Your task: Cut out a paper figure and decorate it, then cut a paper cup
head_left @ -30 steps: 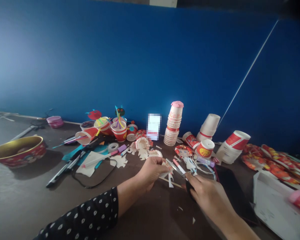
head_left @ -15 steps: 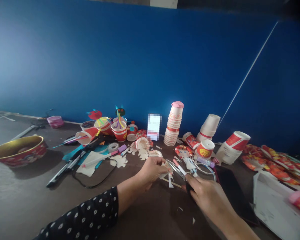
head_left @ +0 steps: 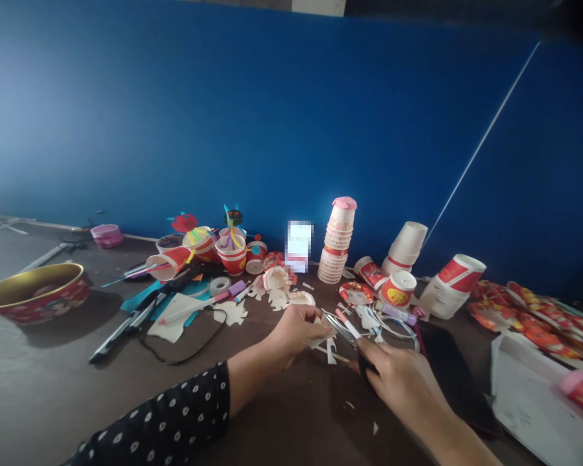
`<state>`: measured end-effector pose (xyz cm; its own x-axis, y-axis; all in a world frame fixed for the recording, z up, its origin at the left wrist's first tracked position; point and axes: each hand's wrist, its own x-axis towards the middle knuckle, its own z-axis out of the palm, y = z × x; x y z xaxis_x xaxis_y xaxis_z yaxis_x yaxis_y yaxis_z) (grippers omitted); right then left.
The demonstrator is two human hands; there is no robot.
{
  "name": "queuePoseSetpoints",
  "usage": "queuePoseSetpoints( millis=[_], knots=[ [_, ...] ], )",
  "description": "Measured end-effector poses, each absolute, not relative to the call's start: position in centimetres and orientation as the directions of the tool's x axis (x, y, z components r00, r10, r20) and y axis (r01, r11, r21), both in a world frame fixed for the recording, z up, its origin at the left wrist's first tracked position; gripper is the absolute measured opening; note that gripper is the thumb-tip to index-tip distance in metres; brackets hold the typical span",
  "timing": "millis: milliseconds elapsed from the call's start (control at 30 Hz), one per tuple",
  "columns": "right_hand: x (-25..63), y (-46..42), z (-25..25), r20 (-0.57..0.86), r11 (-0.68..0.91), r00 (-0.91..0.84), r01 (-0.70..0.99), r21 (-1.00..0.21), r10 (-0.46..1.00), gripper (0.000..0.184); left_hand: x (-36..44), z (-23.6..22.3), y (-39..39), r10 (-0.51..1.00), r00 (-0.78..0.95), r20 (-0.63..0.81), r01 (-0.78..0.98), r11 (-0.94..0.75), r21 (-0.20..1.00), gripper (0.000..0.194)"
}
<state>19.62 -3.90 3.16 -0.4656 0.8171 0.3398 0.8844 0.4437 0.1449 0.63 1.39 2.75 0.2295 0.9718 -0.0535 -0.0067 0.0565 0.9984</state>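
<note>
My left hand [head_left: 298,331] is closed, pinching a small pale piece of paper [head_left: 323,331] between thumb and fingers. Wrapped round the dark handles of a pair of scissors [head_left: 341,323] is my right hand [head_left: 393,372]. The metal blades point up and left, close to the paper; whether they touch it I cannot tell. A white marker with an orange-red end [head_left: 348,320] lies just beyond the blades. Under the hands, a cut white scrap [head_left: 331,351] rests on the dark table, and a thin stick shows partly between them.
A tall stack of paper cups [head_left: 339,243] stands behind my hands. To the right are more cups [head_left: 454,285] and a white tray [head_left: 525,382]. Leftward lie a tape roll [head_left: 219,286], decorated cups [head_left: 232,255], a black cable [head_left: 175,361] and an oval tin [head_left: 36,298].
Both hands stay nearly in place. The scissors and the pale paper have shifted very slightly; my grip on each is unchanged.
</note>
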Motion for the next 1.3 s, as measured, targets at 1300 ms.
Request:
queuePoseSetpoints(
  millis=[1300],
  knots=[
    [17.1,-4.7,2.6,0.048,0.027,-0.070,-0.270,-0.963,0.996,0.030,-0.2,2.8,-1.4,0.230,0.576,0.784,0.427,-0.903,-0.049,0.020]
  ],
)
